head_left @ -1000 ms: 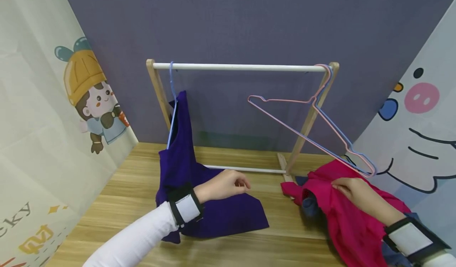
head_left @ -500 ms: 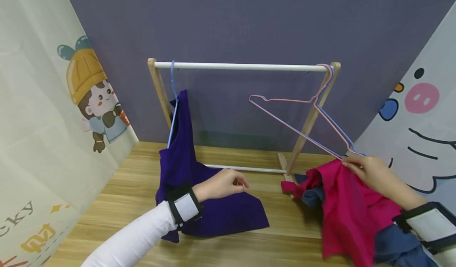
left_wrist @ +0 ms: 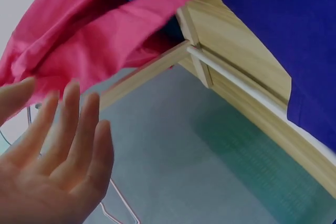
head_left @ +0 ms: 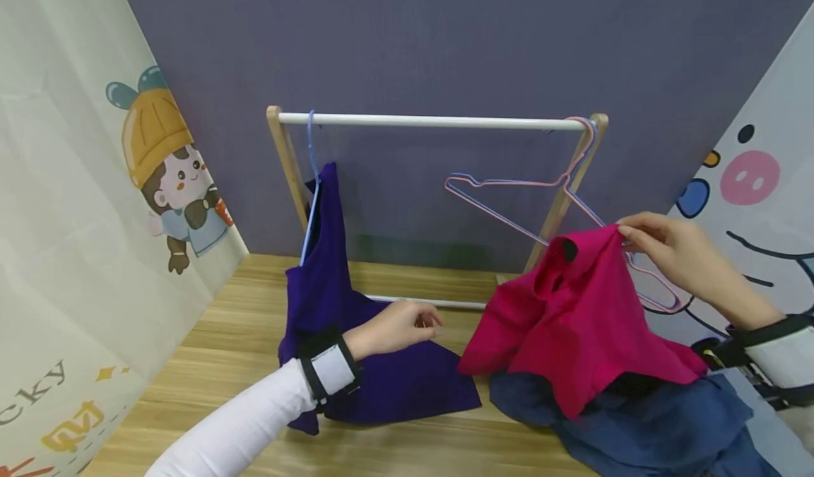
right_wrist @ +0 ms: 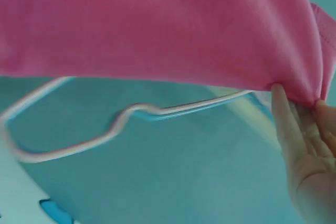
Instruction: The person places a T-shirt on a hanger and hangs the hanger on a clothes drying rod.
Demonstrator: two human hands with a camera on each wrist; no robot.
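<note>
My right hand pinches the edge of a bright pink top between thumb and fingers, in front of the hangers at the right. In the right wrist view the thumb and fingers meet at a corner of the cloth. The top hangs in folds with a dark opening near its upper edge, over a blue garment. My left hand hovers in front of a purple garment, holding nothing, its fingers loosely bent. That purple garment hangs by one side on a blue hanger, its lower part spread on the table.
A small wooden rack with a white rail stands at the back of the table. One pink hanger and a blue one overlap at its right end, partly covered by the top. A grey panel rises behind the rack.
My right hand has lifted the pink top up and off the pile, uncovering more of the blue garment. The top now covers part of the right-hand hangers. My left hand stays nearly still.
</note>
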